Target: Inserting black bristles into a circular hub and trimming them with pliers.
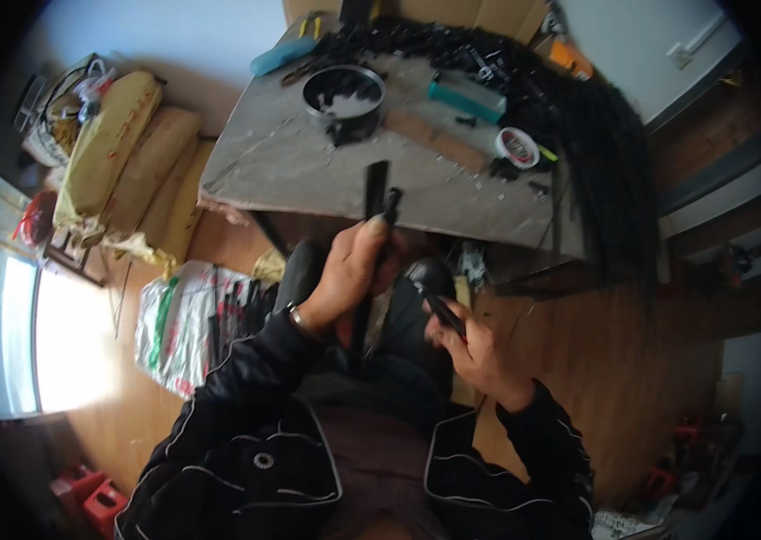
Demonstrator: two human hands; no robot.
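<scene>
While the left hand [349, 270] grips a long black strip [371, 243], right hand [475, 346] fingers clench a dark tool [441, 310].

Left of the grey worktable [326, 171], two long yellow sacks with red print [110, 144] lie stacked against tan ones. Below the worktable's left corner, on the wooden floor, lies a white woven plastic bag with green and red stripes [184, 324]. On the worktable's right part sits a small round white tub with a red-printed label [517, 147]. Brown cardboard [452, 13] stands along its far edge.
</scene>
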